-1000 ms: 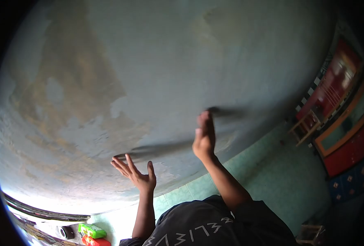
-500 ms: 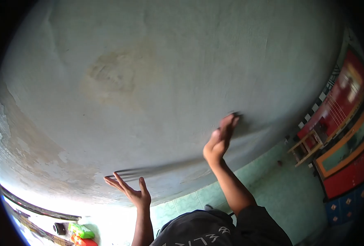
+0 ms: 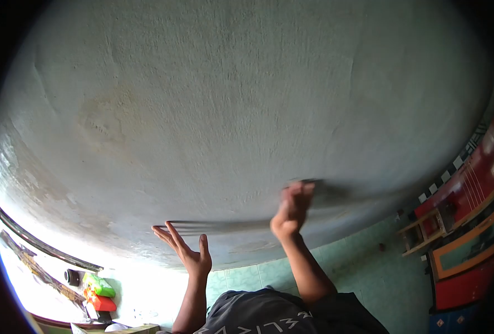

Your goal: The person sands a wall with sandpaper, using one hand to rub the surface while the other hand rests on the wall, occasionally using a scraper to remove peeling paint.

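Note:
A grey plastered wall (image 3: 230,128) with worn, stained patches fills most of the head view. My left hand (image 3: 191,253) is open, fingers spread and thumb apart, with its fingertips at the lower part of the wall. It holds nothing. My right hand (image 3: 292,211) is at the wall farther right, fingers bent together and blurred by motion. A thin dark edge shows at its fingertips; what it belongs to is too blurred to make out. Long shadows of both hands stretch rightward along the wall.
Pale green floor tiles (image 3: 241,278) run along the wall's foot. At the right are a wooden stool (image 3: 423,231) and a red cabinet with an orange frame (image 3: 467,250). Lower left, green and orange packets (image 3: 101,292) lie beside a dark round object (image 3: 72,276) in bright light.
My right hand has moved down and slightly left across the wall. My left hand stays spread in nearly the same place. The camera view has shifted, and the stained patch appears farther left.

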Motion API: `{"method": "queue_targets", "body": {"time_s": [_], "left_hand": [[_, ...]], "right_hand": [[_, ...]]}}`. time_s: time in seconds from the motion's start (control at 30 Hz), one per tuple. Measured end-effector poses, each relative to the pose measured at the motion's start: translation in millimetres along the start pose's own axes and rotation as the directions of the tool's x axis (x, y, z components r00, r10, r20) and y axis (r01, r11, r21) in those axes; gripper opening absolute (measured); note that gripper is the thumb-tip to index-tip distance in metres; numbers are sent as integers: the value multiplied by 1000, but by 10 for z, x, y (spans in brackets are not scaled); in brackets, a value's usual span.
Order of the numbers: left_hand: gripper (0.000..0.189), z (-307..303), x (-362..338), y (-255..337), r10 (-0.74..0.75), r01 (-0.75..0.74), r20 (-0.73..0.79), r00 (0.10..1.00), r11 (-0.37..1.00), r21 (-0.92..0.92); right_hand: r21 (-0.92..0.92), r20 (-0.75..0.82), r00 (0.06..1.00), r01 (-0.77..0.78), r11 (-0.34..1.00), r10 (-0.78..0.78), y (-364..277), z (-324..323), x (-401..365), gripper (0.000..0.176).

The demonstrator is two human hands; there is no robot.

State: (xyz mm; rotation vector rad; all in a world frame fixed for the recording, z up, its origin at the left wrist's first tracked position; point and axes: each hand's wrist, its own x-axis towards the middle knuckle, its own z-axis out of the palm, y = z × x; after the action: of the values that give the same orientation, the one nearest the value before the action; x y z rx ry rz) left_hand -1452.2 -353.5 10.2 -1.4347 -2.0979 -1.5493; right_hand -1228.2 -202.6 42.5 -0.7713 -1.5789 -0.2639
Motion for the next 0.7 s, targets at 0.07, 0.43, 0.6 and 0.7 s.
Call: {"method": "queue_targets", "body": {"time_s": [0.07, 0.43, 0.6, 0.7], "left_hand": [[93, -85, 8, 114, 8, -8, -1, 1000, 1000, 26], [81, -772, 480, -194, -87, 110, -133, 987, 978, 179], [78, -1305, 750, -653, -76, 101, -137, 988, 977, 188], [76, -1708, 948, -1074, -49, 81, -153, 987, 974, 212]], "right_hand": [[-16, -250, 941, -238, 971, 227, -36, -71, 247, 31], [1, -182, 980, -83, 997, 81, -251, -127, 353, 41], [90, -184, 920, -336, 938, 347, -665, 30, 244, 40], [66, -106, 987, -117, 991, 124, -1281, 562, -65, 51]]}}
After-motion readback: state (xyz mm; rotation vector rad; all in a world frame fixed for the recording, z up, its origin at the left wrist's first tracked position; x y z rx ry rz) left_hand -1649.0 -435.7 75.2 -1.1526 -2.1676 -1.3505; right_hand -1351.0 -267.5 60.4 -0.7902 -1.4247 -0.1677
